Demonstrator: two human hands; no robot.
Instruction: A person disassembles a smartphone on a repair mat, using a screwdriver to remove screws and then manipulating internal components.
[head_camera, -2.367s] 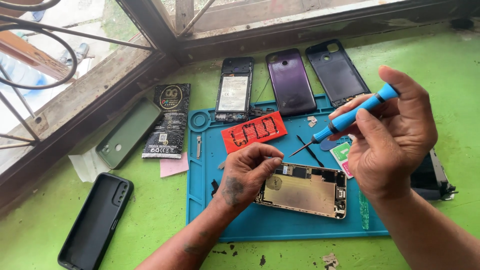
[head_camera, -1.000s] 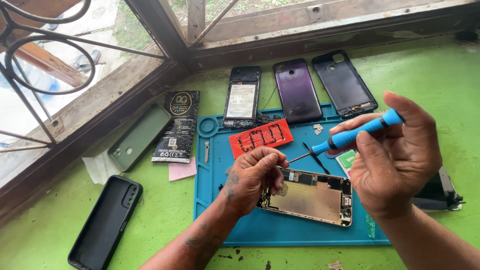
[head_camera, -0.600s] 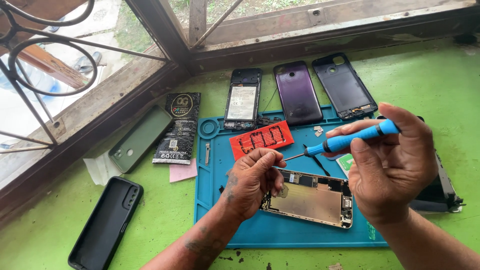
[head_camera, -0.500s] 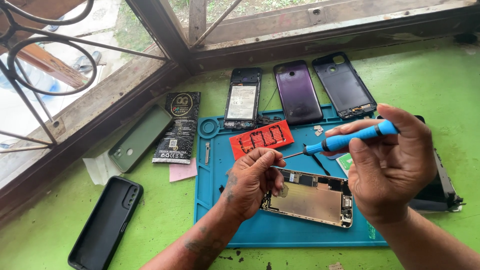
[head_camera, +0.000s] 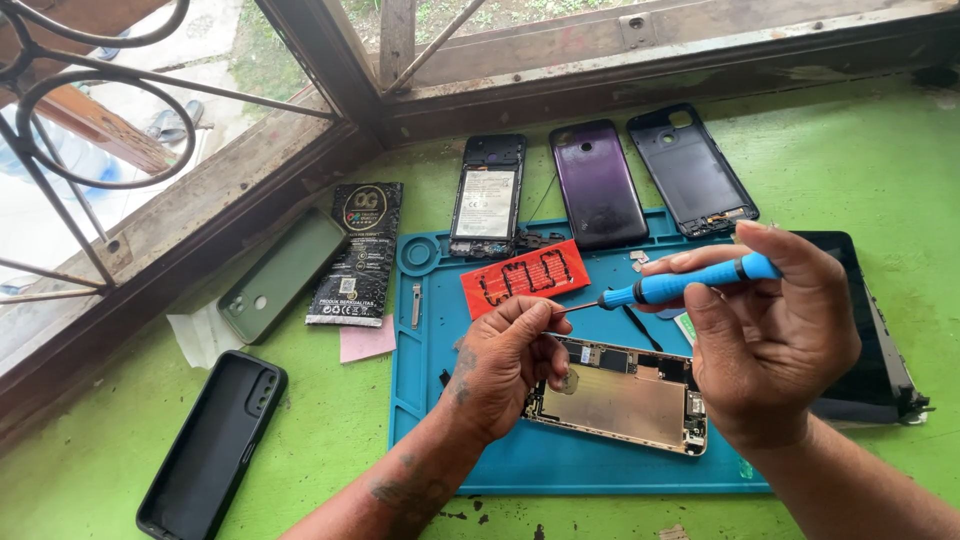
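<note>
The opened phone (head_camera: 620, 395) lay stripped on the blue mat (head_camera: 520, 460) near the desk's front edge, back cover off, while the left hand (head_camera: 505, 360) pinched the tip of the blue screwdriver (head_camera: 690, 285) clenched in the right hand (head_camera: 775, 340), board still mounted.

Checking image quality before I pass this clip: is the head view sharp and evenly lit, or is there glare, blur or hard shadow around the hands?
Head view: soft daylight, no hard shadows; left hand, right hand and blue screwdriver sharp, no motion blur; faint sheen on the purple phone back; outdoors past the window grille is overbright.
</note>
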